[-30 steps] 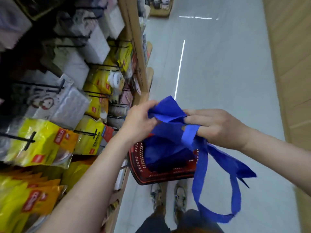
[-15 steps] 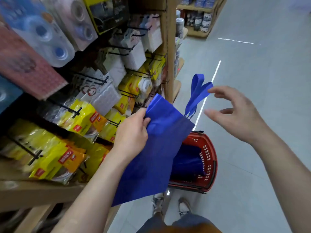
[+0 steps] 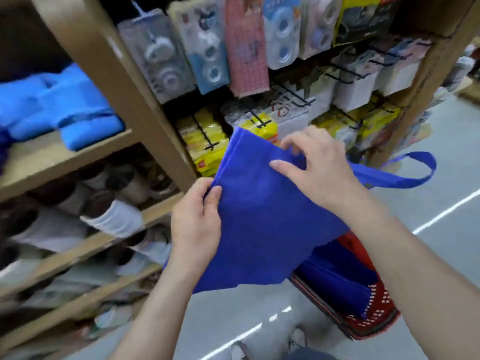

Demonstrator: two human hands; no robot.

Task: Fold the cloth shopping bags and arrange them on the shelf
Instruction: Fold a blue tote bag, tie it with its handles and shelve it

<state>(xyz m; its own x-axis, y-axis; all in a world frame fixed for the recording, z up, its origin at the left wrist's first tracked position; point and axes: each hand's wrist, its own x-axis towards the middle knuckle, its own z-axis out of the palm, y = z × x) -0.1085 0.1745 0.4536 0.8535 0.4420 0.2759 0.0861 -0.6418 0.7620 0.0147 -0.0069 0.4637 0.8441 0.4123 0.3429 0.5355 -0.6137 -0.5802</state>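
Gripping blue bag [image 3: 259, 229], left hand [image 3: 194, 222] | grey floor [image 3: 233, 315] | wooden shelf [image 3: 65, 157] | red basket [image 3: 376, 315]

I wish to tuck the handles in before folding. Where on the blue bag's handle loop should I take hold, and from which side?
Probably pinch the handle loop at its far bend, coming from the right with the right hand. The loop sticks out free to the right of the blue bag, while the left hand pinches the opposite edge.

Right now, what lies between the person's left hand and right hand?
Head view: only the blue cloth bag spans there; the left hand pinches its side edge, the right hand grips its top edge.
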